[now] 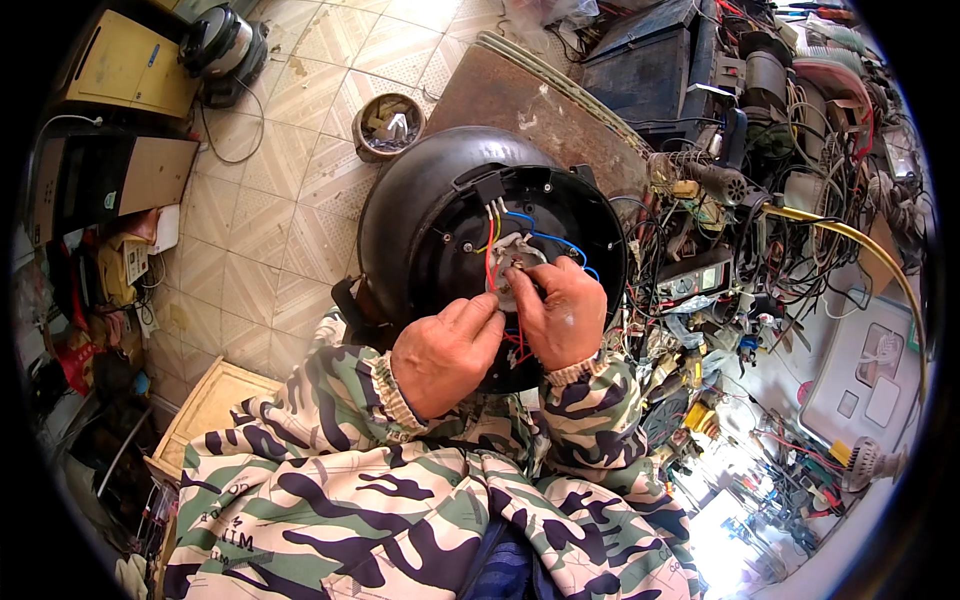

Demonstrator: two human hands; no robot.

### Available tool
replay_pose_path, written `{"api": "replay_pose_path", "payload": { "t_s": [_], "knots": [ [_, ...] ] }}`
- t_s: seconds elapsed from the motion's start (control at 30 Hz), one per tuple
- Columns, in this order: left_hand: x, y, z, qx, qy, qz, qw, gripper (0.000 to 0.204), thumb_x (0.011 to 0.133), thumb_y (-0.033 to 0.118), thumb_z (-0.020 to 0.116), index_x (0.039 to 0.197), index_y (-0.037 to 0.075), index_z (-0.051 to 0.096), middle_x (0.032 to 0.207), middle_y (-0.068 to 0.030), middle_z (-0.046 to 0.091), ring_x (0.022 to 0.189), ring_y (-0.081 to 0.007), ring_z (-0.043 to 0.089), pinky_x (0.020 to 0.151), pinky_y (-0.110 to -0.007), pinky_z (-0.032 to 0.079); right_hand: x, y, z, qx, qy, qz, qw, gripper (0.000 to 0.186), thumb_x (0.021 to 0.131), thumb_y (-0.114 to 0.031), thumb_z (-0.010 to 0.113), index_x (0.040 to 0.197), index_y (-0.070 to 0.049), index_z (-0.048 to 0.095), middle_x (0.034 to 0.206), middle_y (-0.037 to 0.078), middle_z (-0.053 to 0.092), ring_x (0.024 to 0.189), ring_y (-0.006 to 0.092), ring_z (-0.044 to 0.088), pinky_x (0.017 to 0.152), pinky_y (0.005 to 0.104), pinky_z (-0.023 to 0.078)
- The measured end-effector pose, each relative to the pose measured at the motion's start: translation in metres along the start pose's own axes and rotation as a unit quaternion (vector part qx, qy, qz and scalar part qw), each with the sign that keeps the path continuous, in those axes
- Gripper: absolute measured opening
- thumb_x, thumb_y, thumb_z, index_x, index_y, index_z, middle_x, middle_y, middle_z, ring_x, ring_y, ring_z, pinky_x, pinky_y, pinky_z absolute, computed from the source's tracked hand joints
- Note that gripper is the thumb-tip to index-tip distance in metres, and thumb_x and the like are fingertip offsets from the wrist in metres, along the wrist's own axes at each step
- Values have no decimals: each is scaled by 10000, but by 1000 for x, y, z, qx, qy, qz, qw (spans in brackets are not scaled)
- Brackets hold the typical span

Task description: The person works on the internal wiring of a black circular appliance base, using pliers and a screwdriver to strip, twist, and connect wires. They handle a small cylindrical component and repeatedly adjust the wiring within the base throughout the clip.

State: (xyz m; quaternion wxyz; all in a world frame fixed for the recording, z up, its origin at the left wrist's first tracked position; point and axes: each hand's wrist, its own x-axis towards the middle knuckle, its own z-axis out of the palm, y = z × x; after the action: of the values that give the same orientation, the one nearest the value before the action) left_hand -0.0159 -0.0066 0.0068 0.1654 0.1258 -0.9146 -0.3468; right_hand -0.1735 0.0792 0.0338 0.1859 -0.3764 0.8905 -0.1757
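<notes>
A round black appliance housing (430, 190) lies in front of me with its open underside facing up. Inside it, red and yellow-green wires (491, 230) and a blue wire (545, 236) run from a black connector block (489, 187) at the rim. At the middle sits a pale round part (527, 250) with whitish sleeved leads around it. My left hand (450, 350) is closed, thumb and finger pinched at the lower end of the red wire. My right hand (562, 310) is closed too, its fingertips pressed at the pale central part; what they pinch is hidden.
A small bucket of scraps (390, 127) stands on the tiled floor beyond the housing. A brown board (510, 90) leans near it. Tangled cables and parts (790, 240) crowd the right side. A cooker (222, 48) stands far left, and a wooden box (215, 410) at near left.
</notes>
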Motion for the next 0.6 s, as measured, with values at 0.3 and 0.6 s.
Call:
{"api": "replay_pose_path", "payload": {
  "t_s": [0.3,0.6],
  "knots": [
    [-1,0,-1,3,-9,3,1000,297,809,75,710,1076,-54,709,1116,-150,669,908,-256,701,688,-332,611,3,10,-13,108,-1,-26,994,113,846,-132,801,900,-46,752,836,152,663,758,374,675,674,450,530],
    [-1,1,-1,6,-5,6,1000,316,800,86,681,1079,-61,699,1112,-156,661,913,-251,693,692,-323,606,4,7,-9,-3,-35,-105,994,133,796,-95,822,913,-50,776,816,131,657,736,355,677,658,425,528]
  ]
}}
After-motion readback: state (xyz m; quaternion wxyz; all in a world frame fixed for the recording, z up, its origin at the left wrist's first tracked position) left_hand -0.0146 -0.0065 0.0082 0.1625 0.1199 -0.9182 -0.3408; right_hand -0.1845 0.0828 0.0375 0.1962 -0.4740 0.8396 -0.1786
